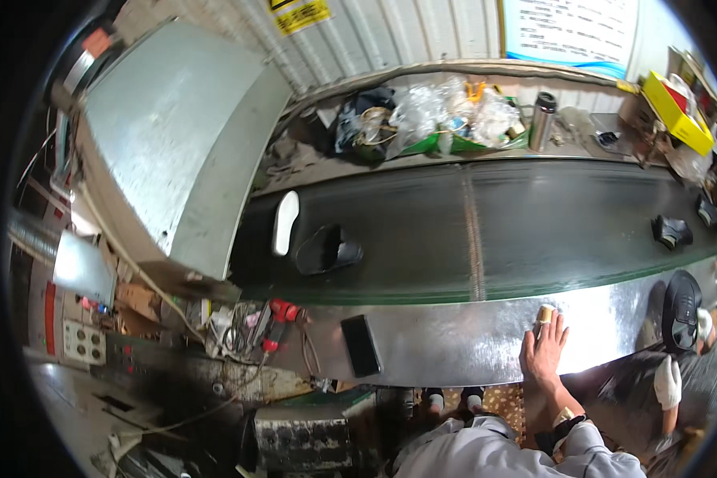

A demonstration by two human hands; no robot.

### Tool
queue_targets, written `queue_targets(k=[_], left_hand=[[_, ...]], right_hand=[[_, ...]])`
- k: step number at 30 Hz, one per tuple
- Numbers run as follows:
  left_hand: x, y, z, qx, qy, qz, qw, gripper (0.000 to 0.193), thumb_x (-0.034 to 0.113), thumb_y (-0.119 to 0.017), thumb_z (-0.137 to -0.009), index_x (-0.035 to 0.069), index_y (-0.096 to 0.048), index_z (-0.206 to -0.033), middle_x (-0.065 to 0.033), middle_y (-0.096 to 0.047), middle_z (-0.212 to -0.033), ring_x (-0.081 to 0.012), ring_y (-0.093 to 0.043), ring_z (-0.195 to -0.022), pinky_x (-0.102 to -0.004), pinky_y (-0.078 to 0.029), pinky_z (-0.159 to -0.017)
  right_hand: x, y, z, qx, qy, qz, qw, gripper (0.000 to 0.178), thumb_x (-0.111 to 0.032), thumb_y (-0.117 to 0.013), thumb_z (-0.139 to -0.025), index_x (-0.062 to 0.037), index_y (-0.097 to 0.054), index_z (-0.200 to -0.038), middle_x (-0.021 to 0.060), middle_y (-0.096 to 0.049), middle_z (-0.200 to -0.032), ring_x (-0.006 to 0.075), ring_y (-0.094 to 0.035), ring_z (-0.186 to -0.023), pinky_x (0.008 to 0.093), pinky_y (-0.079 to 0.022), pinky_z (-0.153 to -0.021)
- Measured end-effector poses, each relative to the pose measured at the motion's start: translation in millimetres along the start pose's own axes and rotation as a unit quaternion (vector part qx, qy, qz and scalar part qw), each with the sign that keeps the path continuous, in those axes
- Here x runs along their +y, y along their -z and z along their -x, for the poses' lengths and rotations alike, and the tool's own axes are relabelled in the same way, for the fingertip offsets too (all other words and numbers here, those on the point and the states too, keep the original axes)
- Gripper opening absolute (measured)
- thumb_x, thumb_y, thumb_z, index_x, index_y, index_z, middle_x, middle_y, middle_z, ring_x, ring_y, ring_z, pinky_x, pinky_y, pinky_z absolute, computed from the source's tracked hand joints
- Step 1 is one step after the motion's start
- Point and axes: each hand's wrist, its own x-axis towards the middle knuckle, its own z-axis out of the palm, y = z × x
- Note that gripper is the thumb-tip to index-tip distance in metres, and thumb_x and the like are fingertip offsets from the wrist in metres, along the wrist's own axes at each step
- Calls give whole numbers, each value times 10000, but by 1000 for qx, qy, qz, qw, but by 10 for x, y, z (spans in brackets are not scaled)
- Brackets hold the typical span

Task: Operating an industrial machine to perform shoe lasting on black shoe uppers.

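My right hand lies palm down on the shiny metal ledge, its fingers stretched out and apart. A small tan cylinder-like object shows just beyond its fingertips, partly hidden by them; I cannot make out its kind. My left hand is out of view. Further left on the ledge lies a dark phone. Beyond the ledge, on the black conveyor belt, are a white shoe sole and a black shoe upper at the left. More black shoe parts sit at the far right.
A co-worker with white gloves is at the right, beside a black shoe. A red heat gun or drill with a cord lies left. A large metal hood covers the belt's left end. Plastic bags and a flask stand behind.
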Motion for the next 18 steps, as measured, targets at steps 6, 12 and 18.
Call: queue_targets(k=[6, 12, 18], left_hand=[[-171, 248, 269, -67, 108, 28, 992, 241, 201, -681, -895, 14, -616, -1034, -214, -627, -1031, -397, -595, -971, -512, -469, -902], [11, 178, 299, -150, 180, 92, 968, 291, 232, -653, -917, 27, -573, -1108, -213, -600, -1098, -395, -580, -1023, -517, -455, -935], [610, -261, 274, -274, 206, 197, 919, 343, 264, -626, -939, 40, -531, -1182, -213, -572, -1166, -392, -565, -1076, -521, -441, -969]], right_hand=[[24, -64, 29, 5, 7, 3, 1000, 630, -333, -532, -993, 84, -403, -1447, 243, -256, -1624, 407, -169, -1528, 595, -76, -1225], [-36, -123, 24, 0, 7, -16, 1000, 645, -353, -530, -1000, 86, -395, -1453, 245, -235, -1631, 421, -155, -1528, 600, -81, -1223], [140, -90, -44, 122, 56, -102, 986, 582, -170, -624, -884, 98, -449, -1371, 310, -469, -1401, 475, -449, -1287, 647, -285, -1085]])
